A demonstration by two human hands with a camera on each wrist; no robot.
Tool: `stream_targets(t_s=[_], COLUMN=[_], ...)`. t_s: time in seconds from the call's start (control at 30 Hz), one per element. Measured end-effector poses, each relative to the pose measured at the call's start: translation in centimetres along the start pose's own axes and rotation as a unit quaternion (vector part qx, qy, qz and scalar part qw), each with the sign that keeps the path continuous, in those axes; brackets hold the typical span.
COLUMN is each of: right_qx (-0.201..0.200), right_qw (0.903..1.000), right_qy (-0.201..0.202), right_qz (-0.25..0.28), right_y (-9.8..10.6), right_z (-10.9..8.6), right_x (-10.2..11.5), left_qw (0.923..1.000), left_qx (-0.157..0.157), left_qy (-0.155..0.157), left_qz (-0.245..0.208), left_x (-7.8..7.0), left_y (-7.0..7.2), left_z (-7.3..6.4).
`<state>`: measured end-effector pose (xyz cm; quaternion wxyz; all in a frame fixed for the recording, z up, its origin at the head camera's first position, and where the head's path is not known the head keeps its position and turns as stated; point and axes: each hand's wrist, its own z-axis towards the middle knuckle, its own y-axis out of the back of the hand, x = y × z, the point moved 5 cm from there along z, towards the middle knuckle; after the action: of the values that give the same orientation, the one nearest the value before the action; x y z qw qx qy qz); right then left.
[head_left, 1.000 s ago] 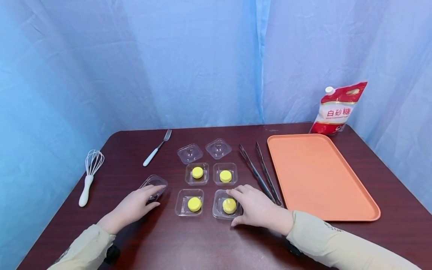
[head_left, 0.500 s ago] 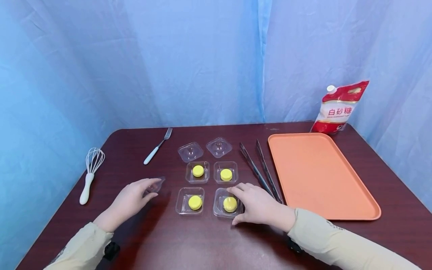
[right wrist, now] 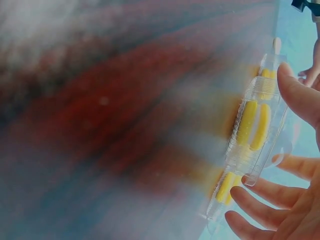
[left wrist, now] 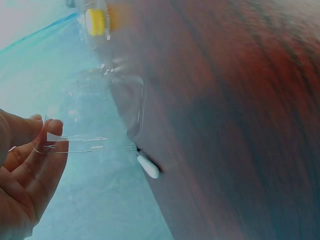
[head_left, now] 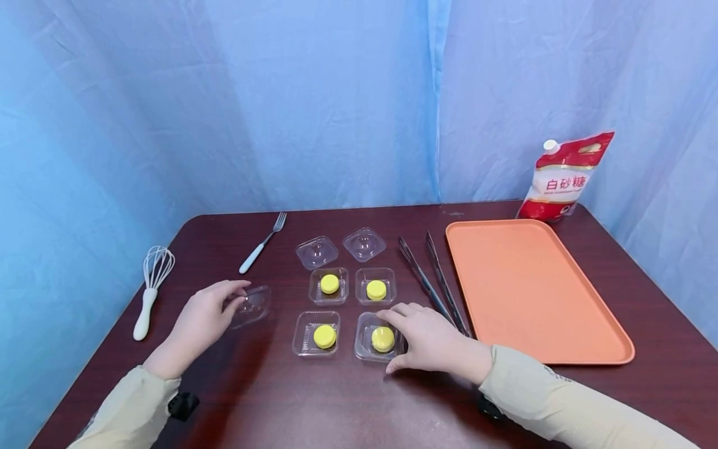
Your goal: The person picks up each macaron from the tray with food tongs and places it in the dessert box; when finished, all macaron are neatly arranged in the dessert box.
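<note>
My left hand (head_left: 204,315) pinches the edge of a clear plastic lid (head_left: 256,304) between thumb and fingers, to the left of the boxes. In the left wrist view, the lid (left wrist: 142,112) is see-through and its outline is partly lost. My right hand (head_left: 429,343) spans the right side of the front right clear box (head_left: 363,354), fingers spread and loosely bent. A yellow macaron (head_left: 382,339) lies inside it, under what looks like a clear cover. In the right wrist view, thumb and index finger are at opposite ends of this box (right wrist: 240,160); firm contact cannot be told.
Three more clear boxes hold yellow macarons (head_left: 325,337). Behind them lie two domed lids (head_left: 364,244). Tongs (head_left: 429,284) and an orange tray (head_left: 533,293) are at right, with a sugar bag (head_left: 563,181) behind. A fork (head_left: 260,245) and whisk (head_left: 150,287) lie at left.
My left hand has drawn back a little to the left with the lid, which has turned in its fingers. The right hand stays at the front right box.
</note>
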<state>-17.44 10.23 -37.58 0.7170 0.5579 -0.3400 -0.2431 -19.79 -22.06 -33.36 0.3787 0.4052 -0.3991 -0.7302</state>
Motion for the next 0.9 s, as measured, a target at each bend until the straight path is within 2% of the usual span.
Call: stream_targets(t_s=[0.2,0.37,0.53,0.63,0.77,0.9], right_qx=[0.000,-0.003,-0.015,-0.021,-0.038,-0.059], right_qw=[1.0000,0.9999,0.9996,0.9993,0.9988,0.9979], right_qy=[-0.002,-0.003,-0.008,-0.011,-0.010,-0.010], right_qz=[0.006,0.009,0.021,0.028,0.030,0.024], right_y=[-0.2,-0.2,0.4,0.8,1.5,2.1], right_z=[0.0,-0.1,0.1,0.3,0.6,1.1], right_x=[-0.2,-0.3,-0.3,-0.2,-0.1,0.2], left_qw=[0.9991,0.9949,0.9814,0.9734,0.9535,0.9189], left_qx=[-0.020,-0.028,-0.008,0.002,0.018,0.041], left_qy=[0.018,0.041,0.086,0.101,0.113,0.133], left_qz=[-0.031,-0.088,-0.171,-0.206,-0.279,-0.369], left_x=[-0.1,-0.3,-0.8,-1.2,-1.8,-2.5], left_y=[0.2,-0.2,-0.7,-1.0,-1.3,-1.9], left_z=[0.2,0.4,0.6,0.9,1.3,1.6])
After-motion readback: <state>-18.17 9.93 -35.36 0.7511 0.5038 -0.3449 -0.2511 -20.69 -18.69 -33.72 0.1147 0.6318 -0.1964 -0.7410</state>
